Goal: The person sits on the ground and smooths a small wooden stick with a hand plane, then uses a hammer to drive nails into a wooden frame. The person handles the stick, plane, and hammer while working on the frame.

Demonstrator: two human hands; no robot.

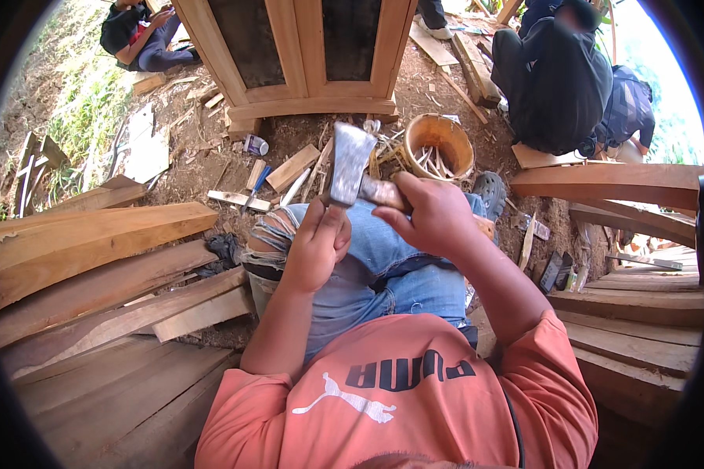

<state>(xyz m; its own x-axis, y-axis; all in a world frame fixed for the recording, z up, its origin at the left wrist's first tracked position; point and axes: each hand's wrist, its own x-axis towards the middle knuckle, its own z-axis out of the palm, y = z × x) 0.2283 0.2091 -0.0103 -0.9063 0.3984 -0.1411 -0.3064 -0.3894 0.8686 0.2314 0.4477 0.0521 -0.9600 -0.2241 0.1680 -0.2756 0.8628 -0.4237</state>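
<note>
My right hand is closed around the short wooden handle of a hatchet. Its broad, worn grey head stands above my lap, with the wide end pointing away from me. Close below the narrow end of that head is my left hand, its fingers curled and the thumb up. Whether it grips the hatchet head or some small piece cannot be made out, since the fingers cover that spot. Both hands are over my knees in torn blue jeans.
A wooden cabinet with dark panels stands ahead. Near my knees are a round bucket of wood strips, a blue-handled chisel and a wood block. Planks flank me left and right. People sit at far left and right.
</note>
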